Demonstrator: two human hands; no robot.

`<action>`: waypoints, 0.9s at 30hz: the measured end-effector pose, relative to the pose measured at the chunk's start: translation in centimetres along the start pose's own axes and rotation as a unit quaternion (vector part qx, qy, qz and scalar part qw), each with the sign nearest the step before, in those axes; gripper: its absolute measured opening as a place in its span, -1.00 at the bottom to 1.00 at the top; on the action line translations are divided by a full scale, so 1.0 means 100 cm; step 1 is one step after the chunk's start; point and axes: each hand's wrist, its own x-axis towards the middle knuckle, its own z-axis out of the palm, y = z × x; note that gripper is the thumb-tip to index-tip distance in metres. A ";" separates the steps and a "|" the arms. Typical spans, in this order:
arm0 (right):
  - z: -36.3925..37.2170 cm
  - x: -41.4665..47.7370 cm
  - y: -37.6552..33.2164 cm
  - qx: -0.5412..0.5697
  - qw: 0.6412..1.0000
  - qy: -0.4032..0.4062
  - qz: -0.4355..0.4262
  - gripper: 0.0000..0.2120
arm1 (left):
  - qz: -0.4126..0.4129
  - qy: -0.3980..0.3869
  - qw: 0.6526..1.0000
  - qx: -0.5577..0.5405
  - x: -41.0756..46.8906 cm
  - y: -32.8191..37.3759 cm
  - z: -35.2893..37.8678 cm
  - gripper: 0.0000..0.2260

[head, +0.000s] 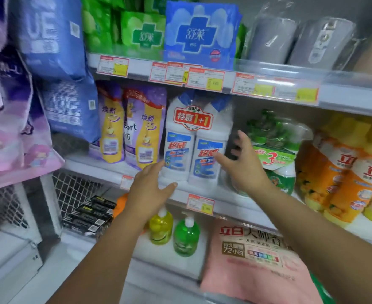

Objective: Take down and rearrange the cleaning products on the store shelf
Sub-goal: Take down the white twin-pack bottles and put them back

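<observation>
white plastic twin pack of cleaner bottles (pixel 197 145) stands upright on the middle shelf (pixel 231 205), long axis vertical, blue caps up under the shelf above, blue labels and a red "1+1" sticker facing out. the two bottles are bound side by side, near the front edge.

the left hand (pixel 151 187) is raised at the pack's lower left corner, fingers loose and spread, grasping nothing; whether a fingertip touches the bottle i cannot tell. the right hand (pixel 242 165) is spread wide at the pack's right side, thumb across the right bottle's label, fingers unclenched and not wrapped round anything.

the shelving is white, with clear front rails and red-and-yellow price tags (pixel 204 79).

just left of the pack stand purple and yellow refill pouches (pixel 128 128); just right, a wrapped bundle of green bottles (pixel 275 150), then orange and yellow bottles (pixel 342 172). above sit a blue packet (pixel 200 34), green packets (pixel 143 34) and grey wrapped rolls (pixel 275 38). below are a yellow pump bottle (pixel 161 227), a green pump bottle (pixel 186 238), a pink bag (pixel 257 260) and black boxes (pixel 91 216). blue bags (pixel 53 40) and pink packs (pixel 5 128) hang at the left by wire mesh (pixel 75 191).
</observation>
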 end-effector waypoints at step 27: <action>-0.080 -0.071 -0.059 0.083 0.991 -0.056 -0.087 -0.50 | -0.091 -0.192 0.922 -0.323 -0.056 0.043 -0.042 -0.43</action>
